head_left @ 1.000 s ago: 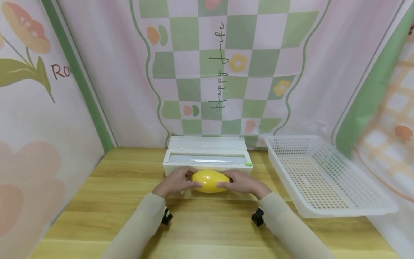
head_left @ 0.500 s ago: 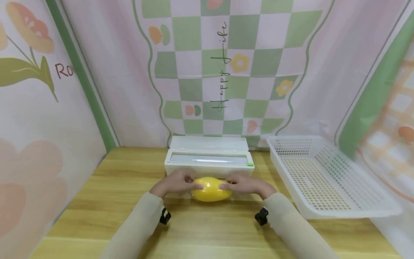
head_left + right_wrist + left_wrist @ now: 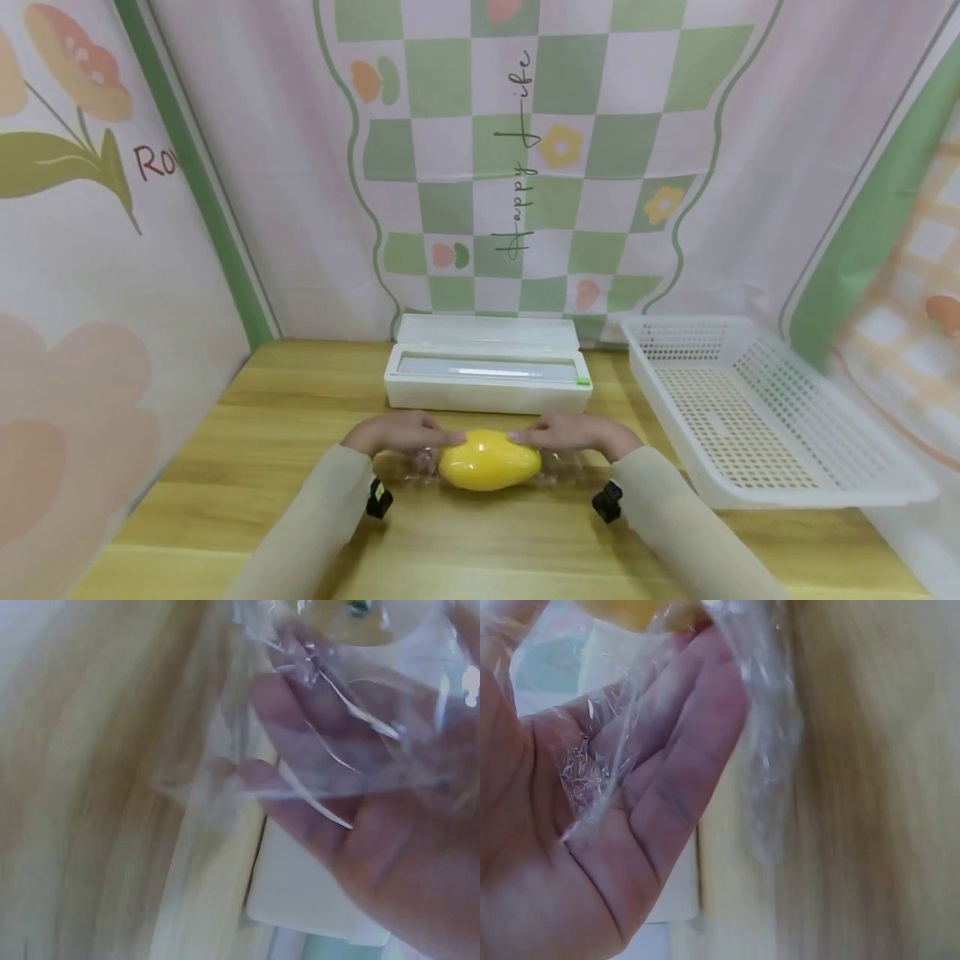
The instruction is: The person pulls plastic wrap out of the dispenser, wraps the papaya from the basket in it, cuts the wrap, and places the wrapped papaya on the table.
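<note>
A smooth yellow mango in clear cling film lies crosswise between my two hands, above the near middle of the table. My left hand holds its left end, the thumb on top and the fingers behind and below. My right hand grips the other end the same way. Loose cling film sticks out past both ends of the mango. In the left wrist view a crumpled strip of film hangs beside the fingers, and in the right wrist view film drapes over the fingers.
Behind the hands stands a long white cling film box with its lid raised and a green slider at the right. A white perforated plastic basket stands at the right, overhanging the table edge. Patterned cloth hangs behind.
Both hands have drawn the mango toward me, away from the cling film box. It has turned under the thumbs, which now lie nearer its far upper edge. More film shows at the ends.
</note>
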`<state>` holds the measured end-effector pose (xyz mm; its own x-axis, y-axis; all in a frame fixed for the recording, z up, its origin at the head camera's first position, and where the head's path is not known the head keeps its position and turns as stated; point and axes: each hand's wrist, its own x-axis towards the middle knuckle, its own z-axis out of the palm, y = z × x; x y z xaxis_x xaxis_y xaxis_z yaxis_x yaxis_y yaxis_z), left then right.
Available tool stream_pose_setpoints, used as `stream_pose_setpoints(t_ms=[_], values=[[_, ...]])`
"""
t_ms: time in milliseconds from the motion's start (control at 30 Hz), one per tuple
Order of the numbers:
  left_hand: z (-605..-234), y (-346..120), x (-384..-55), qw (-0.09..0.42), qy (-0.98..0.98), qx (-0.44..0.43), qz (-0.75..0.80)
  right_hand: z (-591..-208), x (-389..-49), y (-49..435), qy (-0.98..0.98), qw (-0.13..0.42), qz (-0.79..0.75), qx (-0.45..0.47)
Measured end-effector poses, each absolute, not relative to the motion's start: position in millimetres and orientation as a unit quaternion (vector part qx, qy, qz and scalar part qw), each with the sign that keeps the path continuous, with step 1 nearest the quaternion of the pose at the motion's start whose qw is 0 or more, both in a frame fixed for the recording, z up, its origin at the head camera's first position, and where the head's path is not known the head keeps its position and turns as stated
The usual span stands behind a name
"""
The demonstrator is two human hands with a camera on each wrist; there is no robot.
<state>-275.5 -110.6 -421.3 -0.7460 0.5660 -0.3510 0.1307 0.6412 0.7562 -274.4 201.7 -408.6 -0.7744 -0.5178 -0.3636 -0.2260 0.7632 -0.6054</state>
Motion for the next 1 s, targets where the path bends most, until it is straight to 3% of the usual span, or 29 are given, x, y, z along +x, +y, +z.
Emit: stream_pose_setpoints(t_ms=[133,300,567,833,1000], values=[[-423.3,-110.9,-280.1,0.277,0.868,0.177,0.373,-412.7,-281.9,199.4,0.892,0.208,-0.310,-0.254],[-426.3,-108.6,-287.3,0.215,0.874,0.179,0.397,-414.8,-287.3,197.7,0.874,0.148,-0.345,-0.309],[-433.0,-105.0,-296.4,0.173,0.858,0.228,0.426,-413.6,-289.3,193.6,0.862,0.117,-0.349,-0.348],[-418.9,-110.4,-289.8,0.100,0.878,0.244,0.400,-415.2,-286.9,187.8,0.865,0.164,-0.356,-0.312],[-401.1,-106.4,-282.4,0.041,0.871,0.311,0.379,-417.8,-283.9,187.3,0.856,0.178,-0.374,-0.309]])
